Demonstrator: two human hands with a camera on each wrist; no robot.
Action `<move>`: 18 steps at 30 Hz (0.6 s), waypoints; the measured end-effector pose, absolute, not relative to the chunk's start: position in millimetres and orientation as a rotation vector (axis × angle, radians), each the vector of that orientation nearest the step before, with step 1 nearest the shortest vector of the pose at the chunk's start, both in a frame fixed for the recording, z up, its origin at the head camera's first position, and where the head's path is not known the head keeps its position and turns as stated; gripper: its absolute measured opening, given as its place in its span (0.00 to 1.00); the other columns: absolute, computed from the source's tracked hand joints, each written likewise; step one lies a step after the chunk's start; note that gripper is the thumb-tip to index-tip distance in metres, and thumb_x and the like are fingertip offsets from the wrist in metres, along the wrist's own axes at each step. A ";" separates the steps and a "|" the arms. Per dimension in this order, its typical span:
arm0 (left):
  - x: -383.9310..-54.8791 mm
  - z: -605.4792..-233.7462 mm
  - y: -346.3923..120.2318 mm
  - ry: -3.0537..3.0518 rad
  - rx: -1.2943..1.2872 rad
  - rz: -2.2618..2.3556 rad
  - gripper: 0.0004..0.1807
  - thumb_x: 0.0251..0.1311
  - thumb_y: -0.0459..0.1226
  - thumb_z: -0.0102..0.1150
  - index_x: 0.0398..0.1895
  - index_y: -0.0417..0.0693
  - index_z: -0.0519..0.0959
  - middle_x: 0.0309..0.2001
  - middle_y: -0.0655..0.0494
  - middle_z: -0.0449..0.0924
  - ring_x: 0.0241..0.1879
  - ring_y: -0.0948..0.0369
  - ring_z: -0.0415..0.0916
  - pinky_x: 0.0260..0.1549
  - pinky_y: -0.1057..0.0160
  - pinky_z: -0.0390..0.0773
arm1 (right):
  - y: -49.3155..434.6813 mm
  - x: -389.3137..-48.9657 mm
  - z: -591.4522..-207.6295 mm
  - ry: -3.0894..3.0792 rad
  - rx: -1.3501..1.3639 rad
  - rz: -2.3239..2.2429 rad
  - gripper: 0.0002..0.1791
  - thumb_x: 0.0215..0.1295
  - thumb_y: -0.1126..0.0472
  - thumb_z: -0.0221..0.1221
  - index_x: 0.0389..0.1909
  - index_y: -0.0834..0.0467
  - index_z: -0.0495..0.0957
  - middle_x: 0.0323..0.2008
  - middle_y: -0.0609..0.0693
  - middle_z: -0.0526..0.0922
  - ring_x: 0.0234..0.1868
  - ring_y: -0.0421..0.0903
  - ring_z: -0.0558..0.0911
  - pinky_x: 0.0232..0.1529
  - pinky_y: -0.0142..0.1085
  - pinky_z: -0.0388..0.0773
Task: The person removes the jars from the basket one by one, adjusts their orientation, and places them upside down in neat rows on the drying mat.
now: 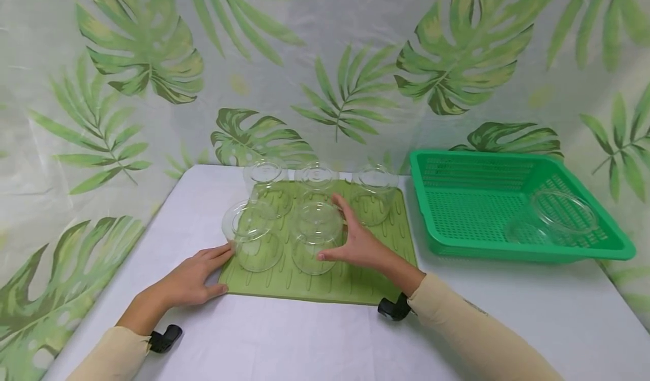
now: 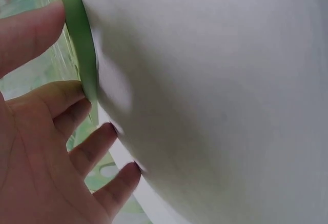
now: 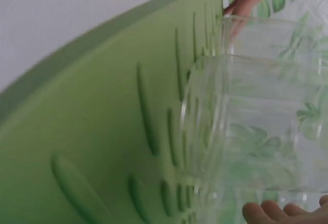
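Clear round containers stand on a green ridged mat (image 1: pixel 355 288), three in the back row and two in front. My right hand (image 1: pixel 363 245) is spread at the right side of the front middle container (image 1: pixel 317 240), thumb toward the near side, fingers toward the far side. In the right wrist view its fingertips (image 3: pixel 271 211) lie close beside that container (image 3: pixel 256 126); whether they touch is hard to tell. My left hand (image 1: pixel 190 279) has its fingers extended against the mat's left edge, near the front left container (image 1: pixel 258 251). The left wrist view shows those fingertips (image 2: pixel 77 93) at the edge.
A green perforated basket (image 1: pixel 431 231) stands right of the mat, with one clear container (image 1: pixel 563 211) tilted inside. White cloth (image 1: pixel 304 336) covers the table. Leaf-patterned fabric (image 1: pixel 350 99) hangs behind and at the sides.
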State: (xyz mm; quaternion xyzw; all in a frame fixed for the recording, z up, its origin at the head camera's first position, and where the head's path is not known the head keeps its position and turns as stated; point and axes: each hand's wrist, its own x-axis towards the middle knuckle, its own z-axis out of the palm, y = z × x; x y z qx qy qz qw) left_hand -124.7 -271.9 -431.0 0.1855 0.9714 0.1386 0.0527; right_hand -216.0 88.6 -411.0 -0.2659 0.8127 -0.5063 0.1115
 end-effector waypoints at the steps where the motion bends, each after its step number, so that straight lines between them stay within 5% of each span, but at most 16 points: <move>1: -124.6 -431.0 -271.3 2.953 0.566 0.420 0.40 0.56 0.43 0.65 0.71 0.36 0.66 0.73 0.40 0.64 0.69 0.37 0.64 0.62 0.35 0.69 | 91.1 -215.1 -409.0 2.398 -0.787 -1.490 0.68 0.49 0.55 0.77 0.79 0.41 0.36 0.81 0.51 0.43 0.79 0.59 0.52 0.73 0.60 0.61; 7: -123.0 -431.3 -270.6 2.972 0.591 0.401 0.40 0.55 0.42 0.66 0.71 0.35 0.66 0.72 0.38 0.64 0.69 0.37 0.64 0.62 0.35 0.70 | 113.2 -208.3 -388.4 2.554 -0.889 -1.432 0.65 0.50 0.53 0.76 0.79 0.40 0.39 0.79 0.50 0.47 0.78 0.57 0.56 0.72 0.58 0.64; 18: -125.4 -431.4 -269.1 2.966 0.612 0.407 0.40 0.55 0.41 0.66 0.70 0.34 0.66 0.72 0.37 0.64 0.69 0.36 0.64 0.63 0.35 0.69 | 161.7 -203.5 -360.7 2.780 -1.043 -1.204 0.59 0.50 0.54 0.76 0.78 0.52 0.48 0.79 0.56 0.48 0.77 0.60 0.56 0.68 0.63 0.66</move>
